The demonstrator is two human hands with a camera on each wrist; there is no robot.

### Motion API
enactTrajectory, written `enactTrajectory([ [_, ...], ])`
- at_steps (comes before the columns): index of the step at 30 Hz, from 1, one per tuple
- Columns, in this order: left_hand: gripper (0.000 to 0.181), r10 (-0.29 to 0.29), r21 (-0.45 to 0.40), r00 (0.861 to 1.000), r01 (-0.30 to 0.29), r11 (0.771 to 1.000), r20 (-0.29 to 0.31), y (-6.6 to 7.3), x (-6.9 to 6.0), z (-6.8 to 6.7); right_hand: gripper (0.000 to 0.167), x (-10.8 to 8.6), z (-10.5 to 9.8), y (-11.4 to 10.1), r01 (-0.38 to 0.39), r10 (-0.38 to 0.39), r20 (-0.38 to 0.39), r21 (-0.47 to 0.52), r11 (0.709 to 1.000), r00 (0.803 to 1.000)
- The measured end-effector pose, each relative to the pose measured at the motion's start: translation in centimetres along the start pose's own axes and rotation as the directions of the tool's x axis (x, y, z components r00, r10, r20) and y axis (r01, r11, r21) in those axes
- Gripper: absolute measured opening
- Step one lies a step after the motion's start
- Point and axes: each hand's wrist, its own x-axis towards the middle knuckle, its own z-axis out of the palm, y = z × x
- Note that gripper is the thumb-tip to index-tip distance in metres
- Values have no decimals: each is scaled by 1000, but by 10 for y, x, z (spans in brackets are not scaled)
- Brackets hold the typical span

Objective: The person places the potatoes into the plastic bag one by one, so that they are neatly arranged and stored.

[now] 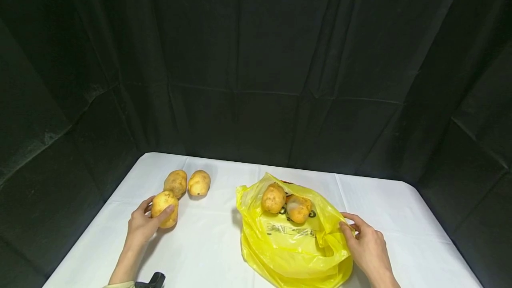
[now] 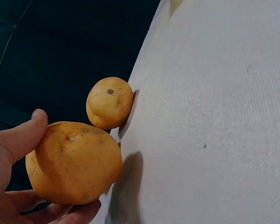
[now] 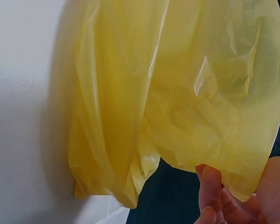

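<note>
In the head view my left hand [image 1: 143, 222] grips a potato [image 1: 166, 208] at the table's left, thumb on one side and fingers on the other. The left wrist view shows that potato [image 2: 74, 163] raised off the cloth, its shadow beside it. Two more potatoes, one brown [image 1: 175, 183] and one paler [image 1: 199, 183], lie just behind. My right hand [image 1: 368, 243] pinches the right rim of a yellow plastic bag [image 1: 296, 257], which stands with its mouth open. Inside the bag are two potatoes, one at left [image 1: 274, 198] and one at right [image 1: 298, 209]. In the right wrist view, fingers [image 3: 210, 186] hold the bag's edge.
A white cloth covers the table [image 1: 208, 243]. Black curtains [image 1: 256, 66] hang behind it and along both sides. A black strap piece [image 1: 154, 280] sits at my left wrist.
</note>
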Motion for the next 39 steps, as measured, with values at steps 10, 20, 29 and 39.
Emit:
enactTrajectory([
  [10, 92, -16, -207, 992, 43, 978, 128, 16, -8, 1, 33, 0, -1, 1, 7, -8, -15, -7, 1000, 1000],
  [20, 73, 112, -325, 977, -47, 945, 183, 51, -24, 28, 34, 0, -1, 1, -6, 6, -3, -3, 1000, 1000],
  [29, 68, 231, -405, 950, -131, 905, 208, 82, -35, 57, 33, -2, -1, 2, 4, -4, -10, -3, 1000, 1000],
  [39, 63, 330, -371, 918, -234, 899, 221, 102, -39, 73, 33, -1, -1, 1, -4, 4, -7, 2, 1000, 1000],
])
